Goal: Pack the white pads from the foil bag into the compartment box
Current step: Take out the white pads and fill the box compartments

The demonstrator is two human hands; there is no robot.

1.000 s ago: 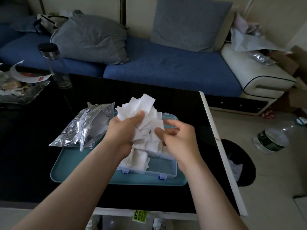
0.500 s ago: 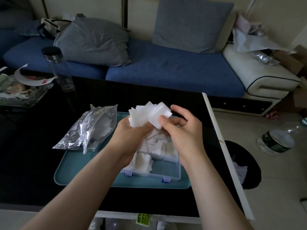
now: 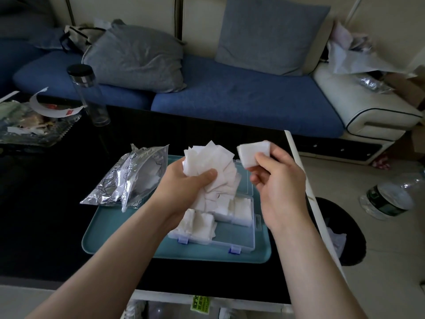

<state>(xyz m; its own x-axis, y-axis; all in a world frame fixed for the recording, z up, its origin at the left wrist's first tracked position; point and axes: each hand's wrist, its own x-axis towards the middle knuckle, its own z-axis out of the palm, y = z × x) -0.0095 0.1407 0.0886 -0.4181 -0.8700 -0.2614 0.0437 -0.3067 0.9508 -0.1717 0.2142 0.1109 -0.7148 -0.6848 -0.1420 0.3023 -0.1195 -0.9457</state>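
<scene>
**Small stack lifted clear; open cell lies below and nearer the body**

Right hand (image 3: 281,187): thumb and fingers pinch a small stack of pads (image 3: 253,151), held up in the air over the far right corner of the compartment box (image 3: 245,241).

Left hand (image 3: 187,183): fingers curled round a fanned bunch of white pads (image 3: 208,161), thumb across the front. The bunch hangs over the box's left half and hides part of it.

The box sits open on a teal tray (image 3: 110,238) on the black table (image 3: 46,215), with its lid laid back on the far side. Pads already fill the near-left cell and the middle-right cells. The near-right strip looks bare — judged the likely target.

Key relation: that bare strip lies down and toward the body from the right fingers, and the right hand is the nearer of the two. The stack's flat faces stand roughly upright, so it probably needs tipping flat before it goes in.

Foil bag (image 3: 140,178) lies on the tray's far-left corner, just beside the left hand — contents not readable.
</scene>
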